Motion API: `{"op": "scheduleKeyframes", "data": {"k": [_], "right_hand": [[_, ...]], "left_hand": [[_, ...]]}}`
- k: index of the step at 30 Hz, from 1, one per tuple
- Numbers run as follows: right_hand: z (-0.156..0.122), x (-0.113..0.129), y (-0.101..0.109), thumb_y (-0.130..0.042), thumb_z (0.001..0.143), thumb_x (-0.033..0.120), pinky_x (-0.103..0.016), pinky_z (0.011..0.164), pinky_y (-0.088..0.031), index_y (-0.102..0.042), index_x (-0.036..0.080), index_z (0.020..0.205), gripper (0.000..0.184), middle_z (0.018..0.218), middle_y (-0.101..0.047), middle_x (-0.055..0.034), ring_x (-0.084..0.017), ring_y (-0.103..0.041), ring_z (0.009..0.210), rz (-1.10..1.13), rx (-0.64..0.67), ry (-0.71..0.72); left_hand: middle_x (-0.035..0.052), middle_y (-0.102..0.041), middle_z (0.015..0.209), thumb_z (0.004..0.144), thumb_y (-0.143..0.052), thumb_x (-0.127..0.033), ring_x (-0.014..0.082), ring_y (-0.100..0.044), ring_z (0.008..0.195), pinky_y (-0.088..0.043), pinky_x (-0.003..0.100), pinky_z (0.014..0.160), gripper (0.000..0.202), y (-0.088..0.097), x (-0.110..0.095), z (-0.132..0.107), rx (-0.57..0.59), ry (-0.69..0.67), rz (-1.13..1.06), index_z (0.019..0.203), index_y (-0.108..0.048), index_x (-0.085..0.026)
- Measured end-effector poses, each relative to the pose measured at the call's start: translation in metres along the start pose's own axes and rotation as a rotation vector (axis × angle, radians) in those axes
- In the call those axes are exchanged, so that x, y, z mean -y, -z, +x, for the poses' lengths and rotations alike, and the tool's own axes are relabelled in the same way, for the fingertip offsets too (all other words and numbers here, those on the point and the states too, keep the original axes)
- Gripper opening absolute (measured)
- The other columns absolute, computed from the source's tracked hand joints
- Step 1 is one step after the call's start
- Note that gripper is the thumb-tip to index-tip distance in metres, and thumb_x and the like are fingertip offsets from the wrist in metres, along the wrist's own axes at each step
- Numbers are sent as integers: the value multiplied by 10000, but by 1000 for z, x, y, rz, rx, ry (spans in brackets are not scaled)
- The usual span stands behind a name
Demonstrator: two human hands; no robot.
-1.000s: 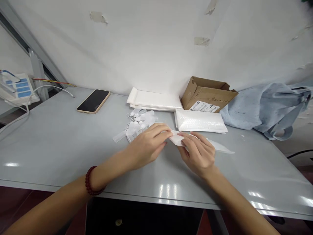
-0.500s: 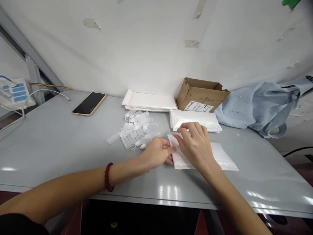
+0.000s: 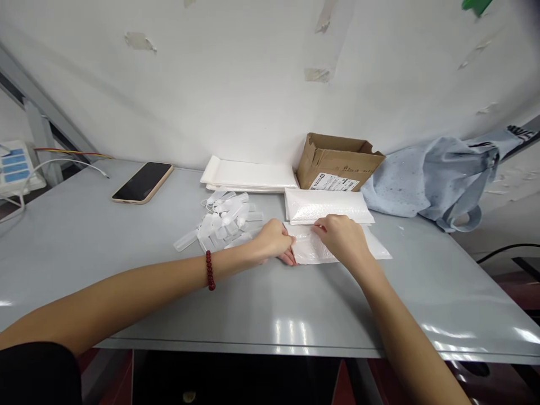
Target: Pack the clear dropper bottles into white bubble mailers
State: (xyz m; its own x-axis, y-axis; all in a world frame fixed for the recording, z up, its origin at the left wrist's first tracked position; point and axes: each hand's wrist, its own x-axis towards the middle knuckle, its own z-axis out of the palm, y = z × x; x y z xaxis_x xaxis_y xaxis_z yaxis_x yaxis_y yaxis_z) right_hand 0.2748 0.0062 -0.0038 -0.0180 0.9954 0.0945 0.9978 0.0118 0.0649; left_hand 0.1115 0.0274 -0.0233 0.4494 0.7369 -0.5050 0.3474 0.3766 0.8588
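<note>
A white padded envelope [image 3: 314,253] lies on the grey table in front of me, its far edge against a stack of similar padded envelopes [image 3: 329,207]. My left hand [image 3: 276,241] is closed on its left end, thumb above and fingers beneath. My right hand [image 3: 341,236] lies over its middle, fingers curled and thumb and fingertips pinched at the upper edge. The palm hides what is under it. Left of my left hand lies a heap of small translucent plastic pieces [image 3: 223,219], partly covered by that hand.
Another pile of white envelopes [image 3: 253,174] sits by the wall. Beside it stands an open cardboard box [image 3: 337,163], with a light blue cloth bag [image 3: 405,180] to its right. A phone [image 3: 143,183] and a white cable [image 3: 63,160] lie at the left.
Both hands and the padded envelope have moved away from me, up against the stack. My right hand has come down onto the envelope. The view has shifted slightly.
</note>
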Motion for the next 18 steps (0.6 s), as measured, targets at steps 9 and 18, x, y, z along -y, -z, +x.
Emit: {"op": "scheduleKeyframes", "data": {"k": [9, 18], "right_hand": [[9, 7, -11, -511, 865, 251, -285, 516, -231, -659, 166, 674, 257, 657, -662, -75, -182, -591, 593, -92, -86, 25], [15, 8, -21, -519, 885, 283, -286, 572, -313, -669, 149, 867, 201, 833, -683, -101, -208, -607, 742, -82, -221, 70]], "left_hand": [[91, -675, 531, 811, -564, -147, 151, -637, 456, -420, 212, 421, 331, 4, -13, -5, 66, 5, 256, 487, -499, -131], [78, -645, 463, 774, -551, -92, 176, -640, 460, -504, 248, 499, 348, 6, -15, 10, 140, -58, 384, 436, -498, -151]]}}
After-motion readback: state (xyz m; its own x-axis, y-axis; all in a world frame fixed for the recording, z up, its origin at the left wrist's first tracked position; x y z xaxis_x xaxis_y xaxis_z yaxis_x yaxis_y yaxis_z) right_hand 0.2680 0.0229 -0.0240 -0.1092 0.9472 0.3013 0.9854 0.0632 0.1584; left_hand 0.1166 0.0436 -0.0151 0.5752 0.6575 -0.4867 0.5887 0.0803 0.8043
